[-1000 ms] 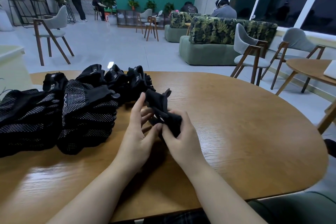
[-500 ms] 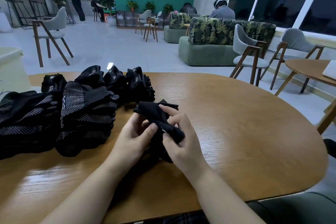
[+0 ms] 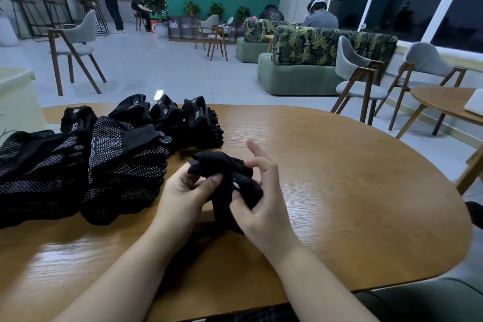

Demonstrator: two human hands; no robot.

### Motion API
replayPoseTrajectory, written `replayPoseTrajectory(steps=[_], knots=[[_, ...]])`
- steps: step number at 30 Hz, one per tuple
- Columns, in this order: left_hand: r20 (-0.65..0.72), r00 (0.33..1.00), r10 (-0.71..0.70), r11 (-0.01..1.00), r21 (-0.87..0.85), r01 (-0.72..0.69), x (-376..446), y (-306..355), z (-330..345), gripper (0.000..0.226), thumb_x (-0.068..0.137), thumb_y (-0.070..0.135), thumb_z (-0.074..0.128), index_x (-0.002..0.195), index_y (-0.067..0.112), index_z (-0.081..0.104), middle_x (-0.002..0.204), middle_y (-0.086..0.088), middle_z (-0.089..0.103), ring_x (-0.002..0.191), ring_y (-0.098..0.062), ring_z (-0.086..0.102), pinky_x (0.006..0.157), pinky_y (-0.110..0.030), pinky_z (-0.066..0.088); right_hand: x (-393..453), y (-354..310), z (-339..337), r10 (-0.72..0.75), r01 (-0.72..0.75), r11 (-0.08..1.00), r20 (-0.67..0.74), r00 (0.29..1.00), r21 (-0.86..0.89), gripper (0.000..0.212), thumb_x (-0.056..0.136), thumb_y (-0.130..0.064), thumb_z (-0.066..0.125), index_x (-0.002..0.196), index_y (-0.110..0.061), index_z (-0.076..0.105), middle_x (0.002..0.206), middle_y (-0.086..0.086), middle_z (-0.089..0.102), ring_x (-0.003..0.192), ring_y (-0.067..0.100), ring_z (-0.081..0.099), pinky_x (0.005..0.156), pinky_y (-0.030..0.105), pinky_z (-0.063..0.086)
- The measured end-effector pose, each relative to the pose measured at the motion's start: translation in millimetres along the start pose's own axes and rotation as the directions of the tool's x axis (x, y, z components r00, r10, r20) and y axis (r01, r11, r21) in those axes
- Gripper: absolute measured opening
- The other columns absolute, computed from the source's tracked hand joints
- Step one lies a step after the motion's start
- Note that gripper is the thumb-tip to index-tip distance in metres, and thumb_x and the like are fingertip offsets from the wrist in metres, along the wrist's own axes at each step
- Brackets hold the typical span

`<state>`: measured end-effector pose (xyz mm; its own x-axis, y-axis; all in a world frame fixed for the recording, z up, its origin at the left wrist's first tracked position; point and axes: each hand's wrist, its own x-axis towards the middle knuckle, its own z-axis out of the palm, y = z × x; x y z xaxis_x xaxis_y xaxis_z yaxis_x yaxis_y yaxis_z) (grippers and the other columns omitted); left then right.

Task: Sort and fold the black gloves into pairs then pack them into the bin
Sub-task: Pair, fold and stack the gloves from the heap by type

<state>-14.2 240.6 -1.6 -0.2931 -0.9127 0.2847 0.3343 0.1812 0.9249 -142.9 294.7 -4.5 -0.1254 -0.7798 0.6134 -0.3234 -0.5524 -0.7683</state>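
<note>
**Pair being rolled tighter; right fingers lifting off**

- Both hands work one bundle of black gloves [image 3: 224,178] low over the desk [image 3: 352,178], near its front middle. Bundle sits between the palms, its lower end touching or nearly touching the wood; cannot tell which.
- Change over the last second: the loose glove fingers that stuck up and away a second ago are now folded over toward the left, lying across the top of the bundle. Bundle reads more compact than half a second back.
- Left hand [image 3: 183,191]: grip closed on the bundle, thumb pressing the near face, fingers curled behind.
- Right hand [image 3: 264,201]: thumb and lower fingers pinch the bundle's right side; index and middle fingers have come up and splay free above it.
- Unsorted dotted gloves [image 3: 122,165] lie heaped to the left; folded pairs [image 3: 183,117] stand in a row behind them, near the desk's far edge.
- No bin clearly identifiable in view.

Judgement: fold on this pair looks close to done; tucking, then setting it with the row, likely next. Packing not begun.
</note>
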Motion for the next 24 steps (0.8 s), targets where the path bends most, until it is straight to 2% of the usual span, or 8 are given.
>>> replayPoseTrajectory(steps=[2, 6, 8, 11, 14, 18, 21, 24], knots=[[-0.007, 1.000, 0.004, 1.000, -0.026, -0.004, 1, -1, -2, 0.025, 0.075, 0.015, 0.065, 0.099, 0.010, 0.064, 0.096, -0.008, 0.072, 0.092, -0.023, 0.069, 0.076, -0.029, 0.056, 0, 3, -1, 0.018, -0.018, 1.000, -0.014, 1.000, 0.001, 0.043, 0.081, -0.003, 0.060, 0.116, -0.018, 0.039, 0.151, -0.004, 0.027, 0.130, -0.013, 0.033, 0.095, 0.009, 0.039], [-0.020, 0.999, -0.035, 0.994, -0.108, 0.033, 3, 1, -8, 0.039, 0.073, 0.034, 0.077, 0.101, 0.010, 0.066, 0.102, -0.015, 0.070, 0.097, -0.029, 0.067, 0.075, -0.033, 0.055, 1, 10, 1, 0.058, -0.061, 0.997, -0.053, 0.997, -0.049, 0.048, 0.084, -0.026, 0.063, 0.118, -0.046, 0.036, 0.150, -0.026, 0.025, 0.131, 0.012, 0.043, 0.100, 0.027, 0.046], [-0.039, 0.997, -0.063, 0.991, -0.120, 0.058, 3, 2, -9, 0.031, 0.076, 0.032, 0.070, 0.100, 0.013, 0.067, 0.102, -0.015, 0.070, 0.097, -0.029, 0.067, 0.075, -0.036, 0.054, 1, 11, 1, 0.104, -0.106, 0.993, -0.043, 0.994, -0.056, 0.052, 0.085, -0.028, 0.063, 0.120, -0.052, 0.034, 0.149, -0.027, 0.026, 0.132, 0.010, 0.041, 0.103, 0.029, 0.044], [-0.017, 0.998, -0.058, 0.991, -0.118, 0.055, 2, 4, -8, 0.045, 0.067, 0.048, 0.079, 0.101, 0.020, 0.070, 0.105, -0.013, 0.070, 0.098, -0.027, 0.067, 0.077, -0.035, 0.057, 1, 11, -1, 0.171, -0.172, 0.982, -0.029, 0.985, -0.073, 0.058, 0.086, -0.029, 0.065, 0.131, -0.045, 0.032, 0.143, -0.019, 0.038, 0.127, 0.007, 0.046, 0.101, 0.030, 0.045], [-0.033, 0.998, -0.057, 0.990, -0.134, 0.052, 2, 4, -6, 0.028, 0.086, 0.035, 0.065, 0.109, 0.017, 0.066, 0.109, -0.015, 0.069, 0.102, -0.032, 0.065, 0.082, -0.040, 0.056, 3, 11, -3, 0.235, -0.237, 0.964, -0.036, 0.971, -0.120, 0.063, 0.086, -0.033, 0.066, 0.137, -0.037, 0.031, 0.134, -0.033, 0.036, 0.118, 0.000, 0.050, 0.094, 0.025, 0.049], [-0.023, 0.996, -0.084, 0.979, -0.189, 0.079, 0, 5, -2, 0.033, 0.089, 0.018, 0.047, 0.118, 0.005, 0.058, 0.113, -0.020, 0.066, 0.107, -0.034, 0.063, 0.092, -0.043, 0.051, 2, 10, 0, 0.252, -0.249, 0.964, 0.020, 0.968, -0.095, 0.064, 0.089, -0.033, 0.061, 0.140, -0.044, 0.024, 0.143, -0.027, 0.031, 0.134, -0.002, 0.034, 0.111, 0.030, 0.035], [-0.047, 0.996, -0.078, 0.989, -0.126, 0.071, 1, 6, 0, 0.040, 0.088, 0.020, 0.050, 0.124, 0.003, 0.052, 0.115, -0.019, 0.064, 0.108, -0.032, 0.062, 0.093, -0.044, 0.051, 2, 7, 3, 0.217, -0.216, 0.975, 0.022, 0.976, -0.048, 0.057, 0.090, -0.027, 0.057, 0.133, -0.050, 0.028, 0.137, -0.021, 0.042, 0.130, -0.001, 0.039, 0.108, 0.022, 0.036], [-0.111, 0.989, -0.092, 0.995, -0.045, 0.088, 2, 2, -1, 0.047, 0.077, 0.023, 0.060, 0.121, 0.010, 0.050, 0.107, -0.009, 0.064, 0.101, -0.024, 0.063, 0.089, -0.038, 0.053, 4, 7, 2, 0.233, -0.234, 0.972, -0.026, 0.972, -0.038, 0.050, 0.094, -0.017, 0.058, 0.125, -0.048, 0.034, 0.124, -0.024, 0.048, 0.118, -0.002, 0.048, 0.098, 0.016, 0.042]])
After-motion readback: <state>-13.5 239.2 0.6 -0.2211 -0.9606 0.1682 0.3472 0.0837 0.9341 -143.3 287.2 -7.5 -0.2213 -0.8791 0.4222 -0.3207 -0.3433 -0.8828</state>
